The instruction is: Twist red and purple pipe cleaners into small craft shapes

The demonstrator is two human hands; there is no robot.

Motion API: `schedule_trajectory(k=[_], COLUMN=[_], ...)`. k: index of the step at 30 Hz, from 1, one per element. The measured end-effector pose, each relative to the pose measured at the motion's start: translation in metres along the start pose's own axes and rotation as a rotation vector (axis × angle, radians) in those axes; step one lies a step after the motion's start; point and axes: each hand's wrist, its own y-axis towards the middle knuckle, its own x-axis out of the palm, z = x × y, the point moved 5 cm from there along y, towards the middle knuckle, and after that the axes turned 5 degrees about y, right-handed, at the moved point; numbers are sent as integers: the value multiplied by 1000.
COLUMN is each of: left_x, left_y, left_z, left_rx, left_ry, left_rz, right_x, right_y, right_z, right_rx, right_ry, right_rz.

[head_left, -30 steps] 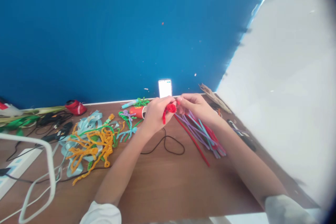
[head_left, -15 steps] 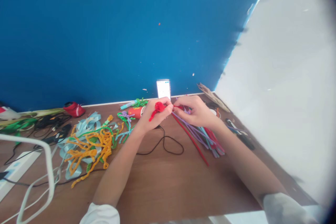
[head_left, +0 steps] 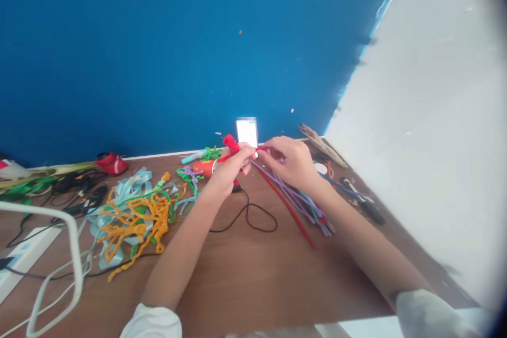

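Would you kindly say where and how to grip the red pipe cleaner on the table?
Probably pinch the red pipe cleaner at its near end, coming from the person's side: it is thin and straight, and that end lies apart from the purple pipe cleaners.

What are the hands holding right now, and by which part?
The left hand pinches a red fuzzy piece below its coiled end; the right hand pinches a red strand close by. Whether they join cannot be told.

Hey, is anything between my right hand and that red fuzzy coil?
Yes: your left hand. Its fingertips sit between the right hand and the red fuzzy coil; nothing else visible blocks the way.
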Motion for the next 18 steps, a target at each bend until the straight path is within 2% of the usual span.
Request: schedule_trajectory(k=[4, 7, 12, 18], left_x=[-2, 2, 4, 0], left_y=[-7, -11, -11, -9], left_z=[15, 23, 23, 20], left_rx=[192, 318, 495, 626], left_ry=[392, 622, 929, 1104], left_rz=[42, 37, 29, -59], right_x=[13, 21, 24, 26], right_y=[0, -3, -5, -6], right_z=[14, 16, 18, 19], right_rx=[398, 554, 599, 609], right_ry=[631, 905, 997, 1014], right_rz=[-227, -303, -272, -257])
